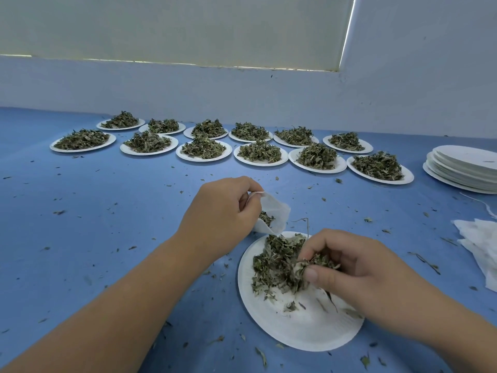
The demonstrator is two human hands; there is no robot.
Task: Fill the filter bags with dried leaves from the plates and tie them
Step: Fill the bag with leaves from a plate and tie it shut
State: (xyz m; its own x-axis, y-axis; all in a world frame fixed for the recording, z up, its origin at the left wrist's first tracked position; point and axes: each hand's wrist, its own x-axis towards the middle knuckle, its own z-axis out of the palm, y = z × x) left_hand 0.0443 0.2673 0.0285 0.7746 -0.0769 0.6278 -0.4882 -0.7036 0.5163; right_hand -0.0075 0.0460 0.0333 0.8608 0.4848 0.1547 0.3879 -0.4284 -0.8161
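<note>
A white filter bag (273, 211) is held with its mouth open, its rim pinched in the curled fingers of the left hand (223, 211). It is kept just above the blue table (107, 211), just beside the far edge of the near paper plate (295, 332), and a few leaf pieces are seen in its mouth. On that plate a heap of dried leaves (274, 265) is piled toward the far side, and a tuft of it is grasped between the thumb and curled fingers of the right hand (357, 267). Farther back, 12 heaped plates (204, 159) are set out in 2 rows of 6. At the right a stack of empty plates (465, 168) is seen, and nearer, at the frame's edge, a pile of white filter sheets (481, 243). Leaf crumbs are scattered over the table.
</note>
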